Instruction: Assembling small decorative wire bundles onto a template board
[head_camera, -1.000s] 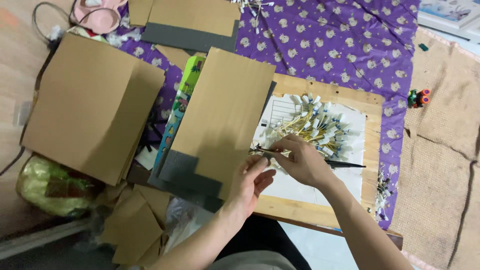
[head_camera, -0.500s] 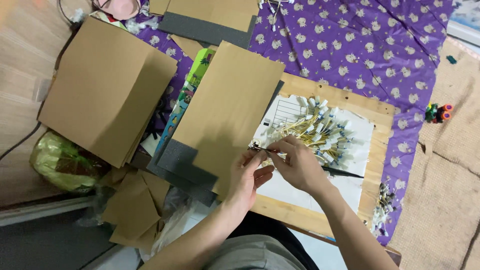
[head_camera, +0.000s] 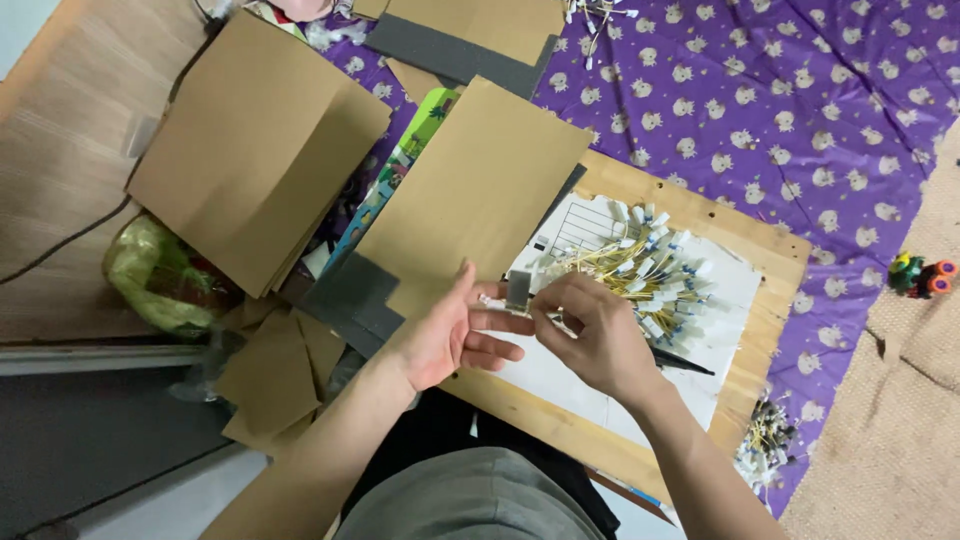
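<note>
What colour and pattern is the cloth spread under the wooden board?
Purple with small white animal-like figures; the cloth under the wooden board shows best in the head view.

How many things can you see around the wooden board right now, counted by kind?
Hands: 2, left hand and right hand, both on a small clear part
Small clear part: 1
Wooden board: 1
Pile of yellow-wired connectors: 1
White sheet: 1
Large cardboard sheets: 3
Toy vehicle: 1
Green bag: 1
Total: 11
</note>
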